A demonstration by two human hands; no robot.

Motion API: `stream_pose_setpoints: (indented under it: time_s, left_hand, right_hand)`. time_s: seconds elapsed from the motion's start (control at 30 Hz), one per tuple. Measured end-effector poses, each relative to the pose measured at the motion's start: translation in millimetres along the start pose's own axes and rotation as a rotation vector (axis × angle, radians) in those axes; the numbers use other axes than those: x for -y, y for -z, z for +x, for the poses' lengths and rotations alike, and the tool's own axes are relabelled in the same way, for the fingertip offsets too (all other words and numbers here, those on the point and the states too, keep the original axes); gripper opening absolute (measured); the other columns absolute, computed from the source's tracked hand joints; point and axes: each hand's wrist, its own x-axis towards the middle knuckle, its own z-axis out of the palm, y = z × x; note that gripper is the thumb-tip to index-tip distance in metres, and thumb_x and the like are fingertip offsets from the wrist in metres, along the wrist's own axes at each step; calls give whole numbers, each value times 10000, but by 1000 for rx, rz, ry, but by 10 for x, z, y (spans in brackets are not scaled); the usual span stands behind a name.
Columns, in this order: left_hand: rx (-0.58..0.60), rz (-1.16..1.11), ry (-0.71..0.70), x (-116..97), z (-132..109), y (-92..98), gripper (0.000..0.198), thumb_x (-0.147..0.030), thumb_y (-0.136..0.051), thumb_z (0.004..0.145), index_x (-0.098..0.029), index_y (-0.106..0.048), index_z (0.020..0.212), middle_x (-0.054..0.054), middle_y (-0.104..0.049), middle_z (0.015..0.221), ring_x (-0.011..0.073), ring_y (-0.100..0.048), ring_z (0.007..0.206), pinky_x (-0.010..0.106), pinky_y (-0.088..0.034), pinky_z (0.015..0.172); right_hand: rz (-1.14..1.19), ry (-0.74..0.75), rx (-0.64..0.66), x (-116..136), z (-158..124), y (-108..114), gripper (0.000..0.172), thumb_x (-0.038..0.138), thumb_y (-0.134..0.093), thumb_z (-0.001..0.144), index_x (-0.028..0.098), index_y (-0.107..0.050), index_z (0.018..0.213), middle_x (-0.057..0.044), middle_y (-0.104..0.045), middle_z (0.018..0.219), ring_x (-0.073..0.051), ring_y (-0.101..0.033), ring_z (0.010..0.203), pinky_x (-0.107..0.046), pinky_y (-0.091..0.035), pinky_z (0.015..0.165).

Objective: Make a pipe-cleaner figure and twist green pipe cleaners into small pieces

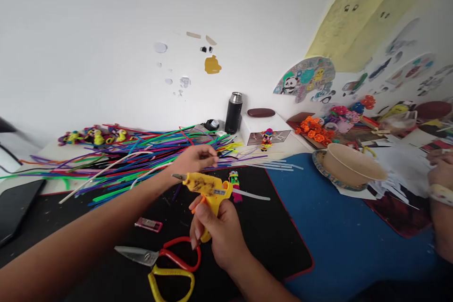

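Note:
My right hand [222, 233] is wrapped round the grip of a yellow hot glue gun [203, 185]. Its metal nozzle points left, and a pale glue stick [253, 194] sticks out of the back. Beyond the gun, my left hand [194, 158] reaches over the front of a heap of coloured pipe cleaners [141, 160]. Its fingers are bent together near a tiny dark bit, and what they pinch is too small to make out. A small pipe-cleaner figure [234, 185] in green, black and pink lies behind the gun. Below it rest scissors [152, 257] with one red and one yellow handle.
A black mat [272, 240] covers the front of the table, with a small pink packet [148, 224] on it. Behind stand a black thermos [233, 113], a white box [265, 125] and another small figure [267, 140]. To the right are a bowl [354, 163] and another person's hands [440, 170].

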Motion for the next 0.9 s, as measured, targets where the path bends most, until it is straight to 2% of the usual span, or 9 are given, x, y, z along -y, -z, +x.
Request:
stream_pose_setpoints:
  time_s: [0.07, 0.13, 0.2, 0.37, 0.47, 0.63, 0.73, 0.9]
  left_hand:
    - [61, 181, -151, 39, 204, -261, 269, -473, -694, 929, -204, -689, 921, 34, -767, 887, 191, -691, 821, 327, -528, 794]
    - [127, 340, -308, 68, 333, -486, 193, -390, -653, 975, -210, -710, 933, 45, -763, 960, 200, -684, 919, 334, -514, 876]
    - [206, 436, -416, 108, 407, -662, 154, -345, -658, 986, -209, -727, 958, 59, -756, 987, 204, -675, 945, 323, -501, 884]
    - [359, 541, -495, 313, 469, -893, 59, -253, -684, 979, -215, -727, 966, 28, -758, 892, 177, -661, 846, 285, -466, 815]
    - [419, 578, -532, 439, 462, -928, 38, -221, -681, 987, -212, -716, 974, 19, -753, 874, 175, -661, 850, 282, -453, 821]
    - [428, 607, -563, 516, 407, -877, 80, -260, -645, 1025, -219, -708, 997, 36, -741, 898, 192, -657, 870, 295, -444, 799]
    - [393, 652, -538, 516, 357, -775, 114, -272, -608, 1038, -219, -708, 1020, 53, -734, 910, 210, -652, 878, 312, -444, 804]
    - [271, 655, -447, 540, 242, -514, 206, -333, -557, 1064, -207, -716, 1026, 78, -734, 953, 221, -646, 904, 332, -463, 857]
  right_hand:
    - [-54, -24, -15, 34, 4, -25, 547, 679, -813, 827, 153, -671, 880, 70, -516, 489, -81, -502, 389, -186, -373, 431]
    - [-95, -55, -17, 51, -3, -43, 564, 694, -813, 813, 149, -684, 881, 68, -518, 482, -71, -478, 381, -181, -372, 429]
    - [-109, -78, -14, 64, -7, -52, 571, 698, -820, 800, 149, -692, 896, 68, -521, 488, -70, -474, 390, -180, -367, 432]
    - [-100, -128, -2, 114, 22, -45, 602, 727, -824, 767, 150, -682, 870, 58, -533, 496, -78, -483, 406, -188, -345, 430]
    - [-118, -156, 7, 117, 37, -44, 626, 750, -818, 752, 149, -686, 865, 57, -531, 495, -79, -480, 410, -192, -347, 435]
    - [-137, -199, 11, 71, 29, -53, 657, 786, -808, 722, 158, -704, 884, 60, -529, 503, -85, -482, 419, -197, -357, 440]
    - [-146, -210, 7, 50, 20, -54, 648, 786, -807, 721, 163, -701, 865, 59, -526, 498, -86, -476, 416, -200, -361, 440]
    - [-148, -205, 7, 34, 16, -37, 640, 775, -805, 738, 158, -703, 873, 58, -526, 497, -84, -473, 416, -200, -377, 446]
